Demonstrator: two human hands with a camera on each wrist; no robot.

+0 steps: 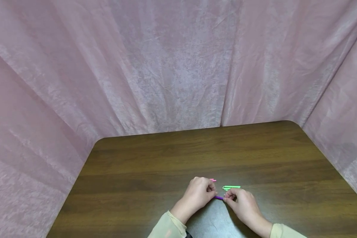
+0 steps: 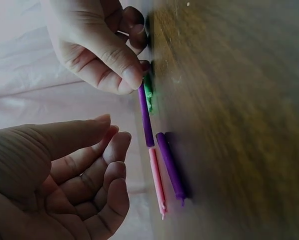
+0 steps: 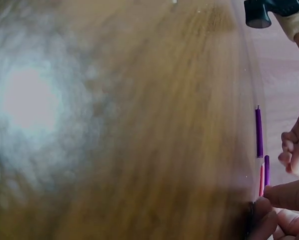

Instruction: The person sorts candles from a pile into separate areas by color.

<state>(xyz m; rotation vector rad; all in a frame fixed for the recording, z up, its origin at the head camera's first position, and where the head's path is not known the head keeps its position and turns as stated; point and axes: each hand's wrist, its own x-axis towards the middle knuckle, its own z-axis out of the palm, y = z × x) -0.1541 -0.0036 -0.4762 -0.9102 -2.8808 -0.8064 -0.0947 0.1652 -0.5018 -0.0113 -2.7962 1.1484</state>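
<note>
My right hand (image 1: 244, 204) pinches one end of a thin purple candle (image 2: 146, 117) between thumb and fingertips. Beside the candle's other end is my left hand (image 1: 199, 192), its fingers loosely bent and holding nothing. In the left wrist view, a second purple candle (image 2: 170, 165) lies on the table with its wick pointing away from the right hand. A pink candle (image 2: 157, 182) rests alongside it. Green candles (image 1: 232, 187) lie just beyond the right hand in the head view, partly hidden by its fingers in the left wrist view.
The brown wooden table (image 1: 151, 165) has rounded far corners. Pink curtains (image 1: 172, 66) hang behind it and along both sides. A dark wrist-worn device (image 3: 259, 15) shows at the left sleeve in the right wrist view.
</note>
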